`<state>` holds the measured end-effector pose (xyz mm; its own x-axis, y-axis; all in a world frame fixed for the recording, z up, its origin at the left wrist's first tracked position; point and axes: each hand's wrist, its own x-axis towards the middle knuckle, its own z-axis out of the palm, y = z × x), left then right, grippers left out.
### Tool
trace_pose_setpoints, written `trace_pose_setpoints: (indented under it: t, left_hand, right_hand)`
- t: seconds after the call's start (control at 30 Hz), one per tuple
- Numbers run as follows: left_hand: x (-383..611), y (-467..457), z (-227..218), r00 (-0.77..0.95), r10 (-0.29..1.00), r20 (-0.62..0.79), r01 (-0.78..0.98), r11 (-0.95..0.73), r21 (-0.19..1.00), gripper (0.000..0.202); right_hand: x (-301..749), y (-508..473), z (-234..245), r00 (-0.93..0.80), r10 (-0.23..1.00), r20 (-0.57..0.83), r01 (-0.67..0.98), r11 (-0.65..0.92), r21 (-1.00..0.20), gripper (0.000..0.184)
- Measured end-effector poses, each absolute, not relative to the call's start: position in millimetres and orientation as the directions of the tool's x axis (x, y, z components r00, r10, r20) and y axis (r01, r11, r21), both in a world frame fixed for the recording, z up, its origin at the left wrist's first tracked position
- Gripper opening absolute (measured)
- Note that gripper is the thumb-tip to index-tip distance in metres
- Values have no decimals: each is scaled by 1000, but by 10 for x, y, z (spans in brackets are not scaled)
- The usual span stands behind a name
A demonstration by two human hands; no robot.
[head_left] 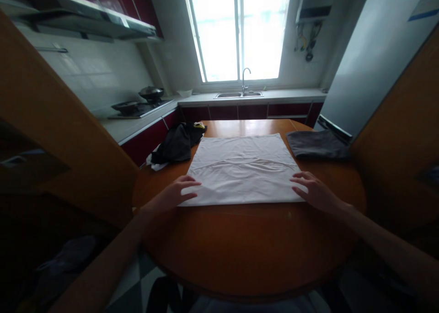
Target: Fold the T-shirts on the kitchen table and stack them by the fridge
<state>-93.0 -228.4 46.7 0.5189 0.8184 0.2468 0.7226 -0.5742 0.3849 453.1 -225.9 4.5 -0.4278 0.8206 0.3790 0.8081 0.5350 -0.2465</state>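
A white cloth [240,180], perhaps a garment, lies spread in a rough rectangle on the wooden table [250,249]. Wrinkles and a raised fold run across its middle. At its near left corner is my left hand [183,188], fingers apart and resting on or just over the edge. My right hand [310,189] is at the opposite side edge, its fingers also spread over the fabric. Neither hand grips the cloth. Whether the fingertips press on it I cannot tell.
Dark and white crumpled clothes [176,143] lie at the table's left. A folded grey cloth [317,145] sits at the right. Beyond the table are a counter with a sink [236,95], a stove [144,108] and a fridge [370,52].
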Motion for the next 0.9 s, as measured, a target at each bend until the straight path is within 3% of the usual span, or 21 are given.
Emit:
trace_pose_setpoints:
  t: [0.17, 0.3, 0.5, 0.9]
  left_hand:
    - [-1258, -2659, 390, 501, 846, 182, 767, -531, 360, 38]
    - [-1386, -2757, 298, 443, 861, 249, 805, -505, 311, 42]
    - [-1391, -2819, 365, 505, 819, 271, 788, -566, 243, 28]
    - [-1315, -2841, 334, 539, 747, 389, 806, -592, 21, 24]
  right_hand:
    - [4842, -2601, 5, -536, 757, 374, 755, 628, -189, 29]
    - [4920, -2684, -3, -603, 698, 386, 724, 682, -103, 25]
    - [4984, -2670, 35, -682, 603, 414, 678, 734, 47, 23]
    - [4920, -2680, 92, -643, 618, 453, 726, 680, 103, 19]
